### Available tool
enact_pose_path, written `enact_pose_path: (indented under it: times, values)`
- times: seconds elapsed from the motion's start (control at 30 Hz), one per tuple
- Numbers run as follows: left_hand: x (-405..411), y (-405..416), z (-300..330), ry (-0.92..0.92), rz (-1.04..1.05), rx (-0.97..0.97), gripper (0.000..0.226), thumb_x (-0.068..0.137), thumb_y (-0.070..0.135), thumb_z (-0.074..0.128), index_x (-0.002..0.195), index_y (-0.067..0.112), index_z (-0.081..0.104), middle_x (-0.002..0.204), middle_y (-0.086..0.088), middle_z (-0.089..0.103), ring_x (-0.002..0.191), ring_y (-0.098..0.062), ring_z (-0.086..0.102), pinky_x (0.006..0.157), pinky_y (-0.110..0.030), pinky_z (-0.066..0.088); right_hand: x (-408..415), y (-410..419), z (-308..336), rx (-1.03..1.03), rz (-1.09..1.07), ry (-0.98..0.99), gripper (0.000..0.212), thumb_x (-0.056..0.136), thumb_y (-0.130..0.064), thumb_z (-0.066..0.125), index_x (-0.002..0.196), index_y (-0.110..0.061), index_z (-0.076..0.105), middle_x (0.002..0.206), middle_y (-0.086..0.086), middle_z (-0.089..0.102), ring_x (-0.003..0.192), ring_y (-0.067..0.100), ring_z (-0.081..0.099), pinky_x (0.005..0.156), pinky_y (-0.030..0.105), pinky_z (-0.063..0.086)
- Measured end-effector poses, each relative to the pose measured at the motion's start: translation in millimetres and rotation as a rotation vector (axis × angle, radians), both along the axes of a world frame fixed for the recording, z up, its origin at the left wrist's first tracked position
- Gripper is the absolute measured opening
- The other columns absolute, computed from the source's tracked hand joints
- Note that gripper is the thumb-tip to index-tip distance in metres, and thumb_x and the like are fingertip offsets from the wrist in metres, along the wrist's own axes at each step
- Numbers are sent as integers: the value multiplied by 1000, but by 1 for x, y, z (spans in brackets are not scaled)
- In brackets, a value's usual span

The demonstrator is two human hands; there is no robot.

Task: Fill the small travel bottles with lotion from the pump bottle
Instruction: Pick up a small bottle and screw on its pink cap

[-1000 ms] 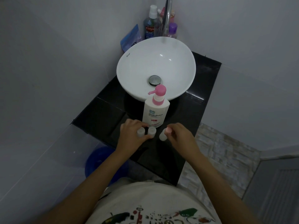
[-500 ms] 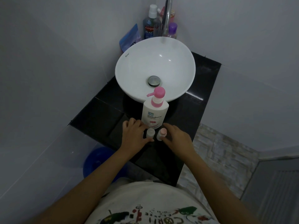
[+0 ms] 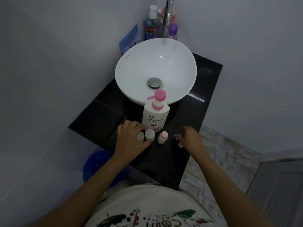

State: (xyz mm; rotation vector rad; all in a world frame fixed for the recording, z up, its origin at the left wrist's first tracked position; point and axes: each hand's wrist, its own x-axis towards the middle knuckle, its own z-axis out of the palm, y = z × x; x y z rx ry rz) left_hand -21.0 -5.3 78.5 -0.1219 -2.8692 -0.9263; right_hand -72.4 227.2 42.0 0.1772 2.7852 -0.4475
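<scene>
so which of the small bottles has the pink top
The small bottle standing alone, rightmost of the three, just right of the left hand. The other two have whitish tops, within that hand's fingers.

left hand (image 3: pixel 131 138) forward, fingers (image 3: pixel 146 142) curled, right hand (image 3: pixel 191 139) forward, palm down, fingers loosely bent

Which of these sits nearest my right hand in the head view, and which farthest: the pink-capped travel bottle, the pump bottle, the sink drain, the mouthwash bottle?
From the right hand:
1. Pink-capped travel bottle, just to its left on the black counter.
2. Pump bottle, left and behind it.
3. Sink drain, inside the white basin.
4. Mouthwash bottle, in the back corner by the faucet.
</scene>
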Motion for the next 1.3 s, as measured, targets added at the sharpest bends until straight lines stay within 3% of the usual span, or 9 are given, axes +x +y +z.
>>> enact_pose_path:
  times: [0.1, 0.27, 0.43, 0.53, 0.63, 0.73, 1.03, 1.2, 1.3]
  values:
    - [12, -10, 14, -63, 17, 250, 39, 65, 50, 64, 92, 22, 62, 92, 16, 57, 95, -3, 47, 84, -24, 36, -3, -3, -7, 56, 38, -49, 29, 87, -35, 59, 106, -12, 56, 110, 9, 56, 89, 21, 59, 70, 33, 49]
    - [23, -17, 25, -236, 70, 646, 32, 77, 12, 73, 106, 17, 60, 107, 4, 64, 102, -3, 59, 87, -15, 46, -6, -8, -13, 43, 34, -91, 23, 90, -27, 57, 105, -9, 58, 109, 10, 56, 90, 24, 59, 74, 34, 50]
    - [21, -18, 34, -334, 79, 866, 33, 84, 8, 65, 107, 30, 58, 111, 12, 63, 103, 0, 61, 85, -17, 50, -1, -7, 12, -203, -158, -63, 22, 91, -28, 56, 103, -10, 62, 92, 7, 63, 70, 14, 59, 62, 26, 48]
    - [21, -14, 36, -335, 72, 910, 35, 80, 7, 69, 106, 29, 59, 110, 9, 65, 102, -4, 64, 83, -19, 53, 16, -7, 48, -502, -238, 123, 22, 88, -23, 61, 108, -14, 65, 99, 3, 66, 79, 8, 60, 64, 14, 42]
    - [22, -10, 37, -362, 65, 954, 31, 74, 14, 74, 102, 21, 63, 105, 3, 69, 99, -10, 66, 82, -24, 54, 36, -13, 97, -866, -293, 132, 23, 81, -14, 68, 104, -9, 68, 91, 5, 72, 68, 7, 65, 55, 10, 46]
    - [22, -6, 39, -398, 4, 928, 26, 77, 13, 72, 101, 21, 65, 102, 4, 70, 96, -6, 66, 79, -21, 54, 50, -23, 134, -1029, -165, 118, 22, 78, -4, 68, 100, -4, 69, 86, 5, 72, 62, -1, 65, 54, 7, 46]
    - [23, -7, 48, -411, -90, 894, 26, 77, 18, 71, 103, 19, 68, 103, 4, 70, 99, -9, 66, 77, -20, 54, 59, -39, 133, -970, 29, 96, 25, 79, -5, 68, 102, -12, 68, 90, -5, 69, 72, -4, 63, 62, 6, 46]
    - [24, -7, 51, -426, -94, 933, 33, 72, 19, 73, 104, 11, 67, 104, -2, 71, 99, -14, 67, 79, -25, 57, 59, -39, 132, -948, 105, 96, 27, 79, -2, 67, 103, -13, 69, 98, 0, 70, 84, 11, 66, 72, 12, 52]
    - [25, -7, 52, -410, -101, 919, 29, 75, 13, 73, 103, 11, 68, 104, -2, 71, 99, -13, 67, 78, -23, 56, 59, -41, 132, -900, 115, 92, 21, 79, -8, 69, 98, -17, 70, 88, -3, 71, 74, 9, 66, 67, 12, 52]
